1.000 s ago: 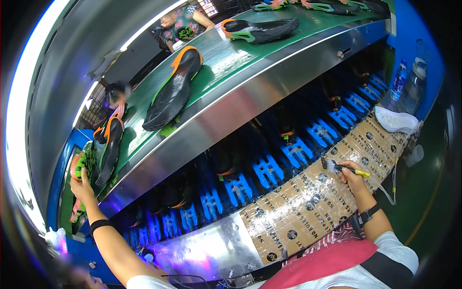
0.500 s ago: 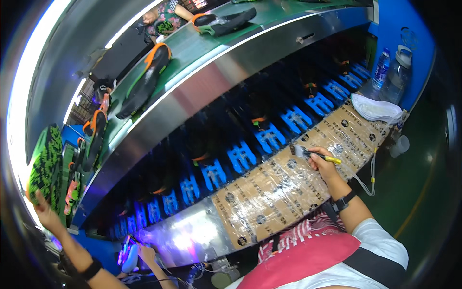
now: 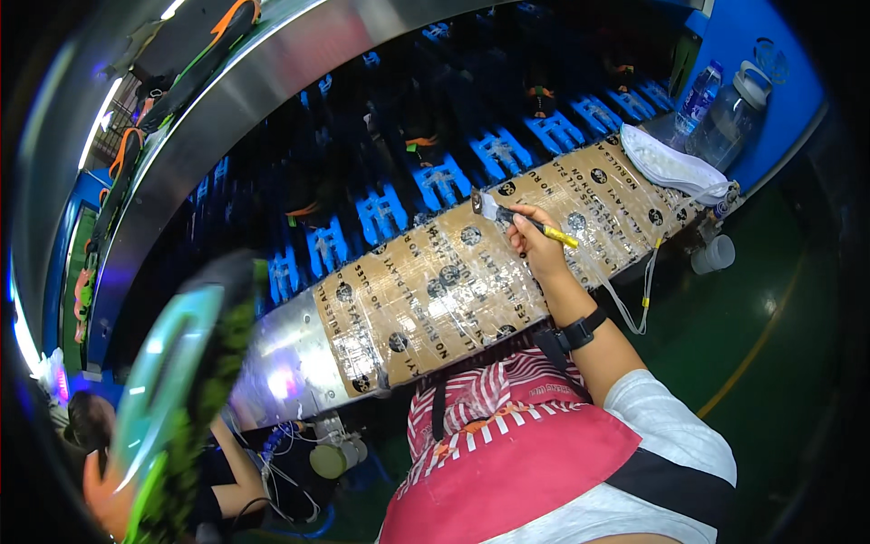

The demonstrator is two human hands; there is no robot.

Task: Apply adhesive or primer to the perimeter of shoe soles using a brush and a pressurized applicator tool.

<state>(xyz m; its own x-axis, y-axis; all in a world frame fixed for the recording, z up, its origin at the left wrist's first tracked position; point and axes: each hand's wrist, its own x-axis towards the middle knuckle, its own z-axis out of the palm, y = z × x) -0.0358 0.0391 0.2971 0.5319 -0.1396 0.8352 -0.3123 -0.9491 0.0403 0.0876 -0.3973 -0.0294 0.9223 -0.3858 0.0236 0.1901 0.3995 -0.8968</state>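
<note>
the sole (image 3: pixel 181 363), teal along the side with a black and green tread, stood up on end at the lower left, close to the camera and badly blurred, covering part of the metal plate (image 3: pixel 294 358). the left hand (image 3: pixel 109 499) was at its lower end, gripping it; blur hid how each finger lay.

the right hand (image 3: pixel 542 243) had its fingers closed around the brush (image 3: pixel 500 212), whose black handle ended in yellow. the bristles pointed left, over the taped cardboard (image 3: pixel 426 286); whether they touched it, i cannot tell. a black watch (image 3: pixel 580 332) circled the right wrist.

behind the cardboard ran a row of bright blue supports (image 3: pixel 381 213). a white sole (image 3: pixel 675 165) lay on the cardboard's far right end, near a bottle (image 3: pixel 698 104) and a clear jug (image 3: pixel 732 109). a white cup (image 3: pixel 713 255) showed just below that end, with a pale cord (image 3: pixel 650 281) hanging to its left. another person's arm (image 3: pixel 234 471) showed at the lower left, beside the blurred sole.
</note>
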